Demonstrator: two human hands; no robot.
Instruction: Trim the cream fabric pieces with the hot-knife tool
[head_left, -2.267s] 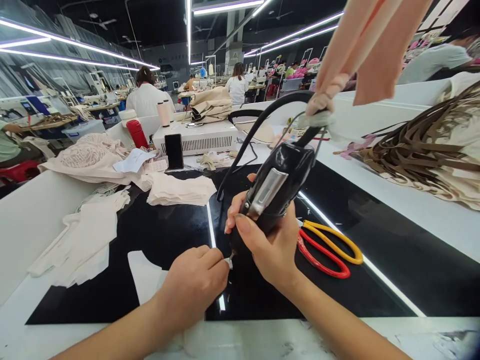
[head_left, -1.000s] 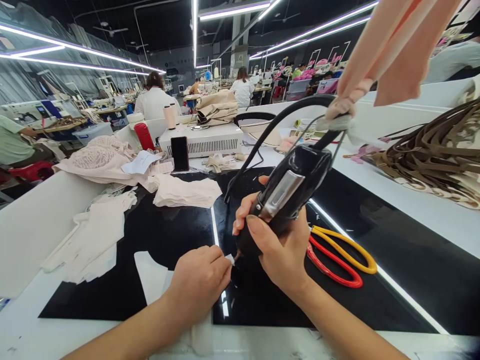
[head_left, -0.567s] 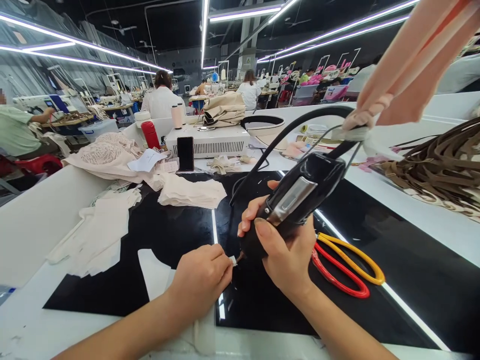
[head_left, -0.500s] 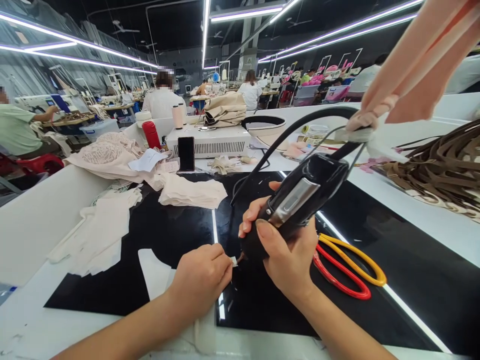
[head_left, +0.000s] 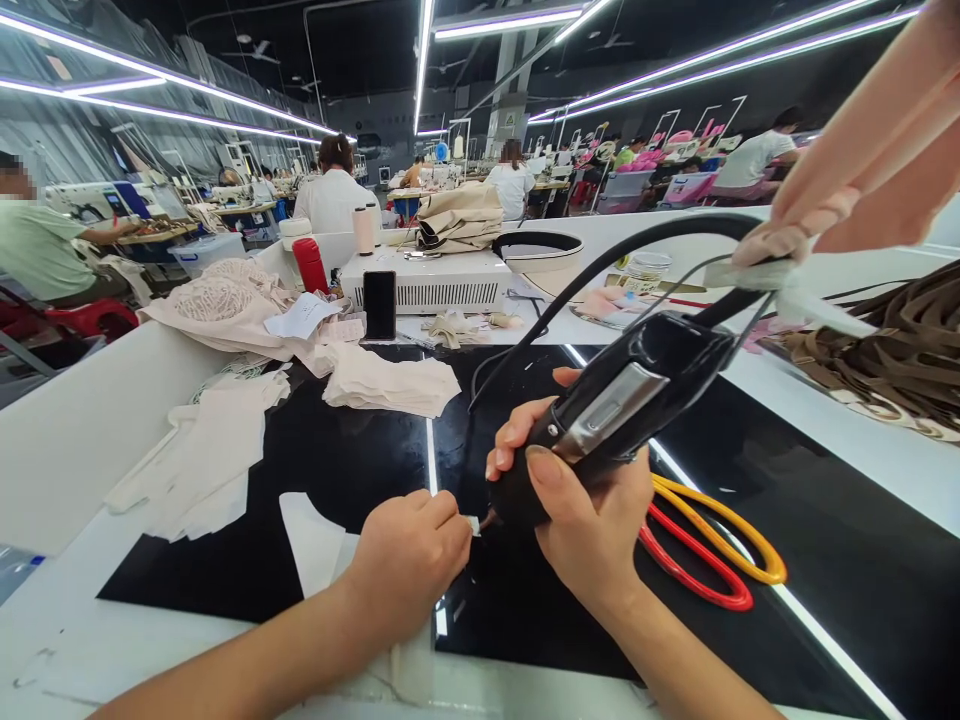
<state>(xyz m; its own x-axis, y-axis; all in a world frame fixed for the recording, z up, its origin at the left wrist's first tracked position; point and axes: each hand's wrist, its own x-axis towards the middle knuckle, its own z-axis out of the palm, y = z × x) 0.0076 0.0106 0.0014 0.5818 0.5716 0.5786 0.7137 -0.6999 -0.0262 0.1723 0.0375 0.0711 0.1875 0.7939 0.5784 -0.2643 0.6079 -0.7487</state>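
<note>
Black tool (head_left: pixel 637 372) in right hand (head_left: pixel 589 525), leaning lower than before.

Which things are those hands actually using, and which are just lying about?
In use:
black handheld tool, gripped by the right hand
small pale piece, pinched by the left hand

Apparently just lying about:
phone
red bottle
red and yellow handles
brown straps

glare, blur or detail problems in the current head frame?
Head view: strip lights reflect as hard white streaks on the glossy black mat; head view, center: highlights on the black tool in the right hand; head view, upper right: peach cloth looks soft; head view, at the left hand: white scrap too small to read clearly.
</note>
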